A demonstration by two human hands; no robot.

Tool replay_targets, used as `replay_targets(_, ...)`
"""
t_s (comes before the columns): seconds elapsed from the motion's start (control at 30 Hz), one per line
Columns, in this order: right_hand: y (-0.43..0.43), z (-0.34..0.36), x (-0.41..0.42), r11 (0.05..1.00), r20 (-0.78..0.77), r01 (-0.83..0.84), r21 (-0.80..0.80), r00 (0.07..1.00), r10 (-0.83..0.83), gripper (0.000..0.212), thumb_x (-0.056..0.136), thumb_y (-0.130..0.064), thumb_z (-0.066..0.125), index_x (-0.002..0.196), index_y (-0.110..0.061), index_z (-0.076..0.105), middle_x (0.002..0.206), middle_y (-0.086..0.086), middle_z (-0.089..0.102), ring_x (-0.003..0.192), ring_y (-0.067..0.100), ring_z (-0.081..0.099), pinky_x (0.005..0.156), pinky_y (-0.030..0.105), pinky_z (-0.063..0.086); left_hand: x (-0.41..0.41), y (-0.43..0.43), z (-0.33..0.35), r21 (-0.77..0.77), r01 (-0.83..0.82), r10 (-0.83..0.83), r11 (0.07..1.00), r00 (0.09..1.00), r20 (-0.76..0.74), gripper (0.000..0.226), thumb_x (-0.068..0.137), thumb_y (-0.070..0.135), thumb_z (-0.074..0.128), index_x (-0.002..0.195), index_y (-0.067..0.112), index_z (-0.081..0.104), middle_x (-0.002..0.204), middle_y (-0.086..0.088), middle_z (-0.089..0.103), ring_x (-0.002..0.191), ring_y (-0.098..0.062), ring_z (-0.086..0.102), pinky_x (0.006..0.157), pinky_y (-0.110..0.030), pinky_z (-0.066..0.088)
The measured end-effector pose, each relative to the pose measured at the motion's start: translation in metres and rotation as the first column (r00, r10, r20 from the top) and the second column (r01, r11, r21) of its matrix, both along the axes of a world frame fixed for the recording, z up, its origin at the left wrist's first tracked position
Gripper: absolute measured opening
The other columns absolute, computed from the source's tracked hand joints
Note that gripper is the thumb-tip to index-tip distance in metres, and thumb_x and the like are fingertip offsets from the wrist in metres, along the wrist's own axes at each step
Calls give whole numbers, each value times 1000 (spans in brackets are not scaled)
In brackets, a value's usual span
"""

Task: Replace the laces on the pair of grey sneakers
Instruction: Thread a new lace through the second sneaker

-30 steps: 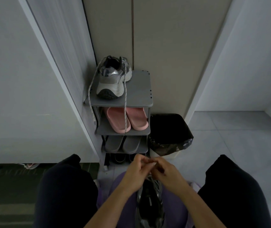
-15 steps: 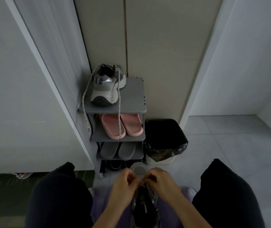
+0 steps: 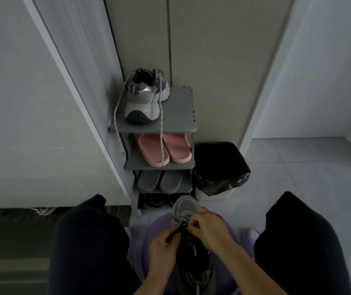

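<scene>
Left hand (image 3: 161, 243) pinches a dark lace (image 3: 172, 234). Right hand (image 3: 207, 227) pinches the same lace at the eyelets of the sneaker (image 3: 186, 206) on the lap. Lacing appears under way; next, thread and draw even. Second sneaker (image 3: 146, 99) sits on the shelf (image 3: 181, 124), pale laces (image 3: 161, 116) dangling.

The grey shoe rack (image 3: 181, 116) stands on the tiled floor (image 3: 298, 177).

- Top shelf: one grey sneaker (image 3: 143, 101), with its laces (image 3: 161, 133) hanging over the front edge.
- Second shelf: pink slippers (image 3: 166, 147).
- Third shelf: grey slippers (image 3: 161, 180).

A bin (image 3: 219, 167) stands on the floor just beside the rack.
</scene>
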State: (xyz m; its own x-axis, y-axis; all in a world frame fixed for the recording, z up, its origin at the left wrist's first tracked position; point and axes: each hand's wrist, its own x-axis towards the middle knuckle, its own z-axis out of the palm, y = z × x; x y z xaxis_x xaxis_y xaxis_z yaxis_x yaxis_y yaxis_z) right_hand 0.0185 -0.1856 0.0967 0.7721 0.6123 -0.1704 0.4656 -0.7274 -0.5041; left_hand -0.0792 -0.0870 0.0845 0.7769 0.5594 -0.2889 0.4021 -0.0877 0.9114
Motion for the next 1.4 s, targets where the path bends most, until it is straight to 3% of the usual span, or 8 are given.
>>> replay_targets(0.27,5,-1,-7,999,20,-42,17,999,42,19,89,-29,55,97,-16,66,113,0,55,101,15,56,85,28,47,-2,0,-12,-175,-97,96,980,995,-13,24,85,0,59,91,22,68,97,-3,71,93,-14,65,90,-29,50)
replay_targets(0.5,8,3,-10,997,60,-71,-39,996,73,23,93,-26,48,105,-14,64,120,2,52,108,17,53,84,27,44,0,-2,-12,-159,-77,81,984,997,17,24,82,0,62,84,23,67,83,9,69,74,4,64,67,-5,46)
replay_targets(0.83,-2,-17,-11,993,48,0,121,999,-6,30,85,-27,60,113,-18,59,120,1,48,113,17,45,100,25,35,13,5,-13,-443,-178,163,879,984,-71,21,90,2,50,74,9,63,76,-11,65,75,-23,57,68,-29,45)
replay_targets(1.0,-17,-22,-4,929,-243,344,133,920,-306,99,53,-67,57,137,-20,36,146,5,27,135,23,24,111,33,27,19,15,-8,-583,-353,389,732,919,-67,20,93,1,44,78,0,56,73,-16,65,63,-23,64,61,-29,53)
replay_targets(1.13,-17,-35,-4,852,-437,504,143,804,-403,101,73,-38,75,148,-13,12,156,10,10,144,25,11,117,40,19,29,45,10,-743,-389,531,545,846,-53,30,96,0,33,69,0,47,47,-11,60,43,-16,63,55,-29,56)
replay_targets(1.23,-14,-40,-9,744,-588,638,197,684,-431,102,76,-26,74,148,-7,4,155,12,12,144,26,14,117,38,19,39,83,21,-765,-462,669,448,741,-57,33,95,-4,32,65,4,42,51,-11,47,42,-13,49,53,-27,50)
replay_targets(1.3,-13,-44,-10,701,-627,683,205,642,-442,104,76,-24,74,148,-8,1,154,14,16,142,28,20,116,41,22,40,110,29,-735,-473,696,485,718,-3,34,94,-6,30,63,6,40,52,-8,43,32,-7,42,34,-16,36)
replay_targets(1.4,-11,-49,-11,666,-713,705,242,595,-371,84,78,-16,72,142,-9,17,139,16,44,125,30,47,103,41,41,35,128,41,-304,-407,453,862,886,98,28,93,0,39,68,10,46,62,-7,48,38,-6,42,35,-12,28)
